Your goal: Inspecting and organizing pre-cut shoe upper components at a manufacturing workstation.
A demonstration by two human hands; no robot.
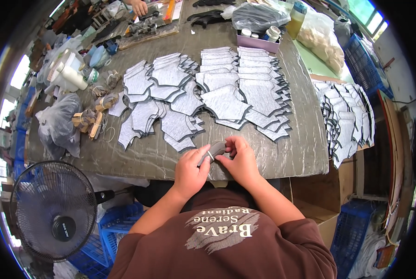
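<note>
Low centre of the frame, the left hand and right hand both pinch 1 small grey cut piece over the table edge; a lilac box and yellow bottle sit upper centre

Grey worktable, bright windows on the left — black fan, blue crates below
</note>
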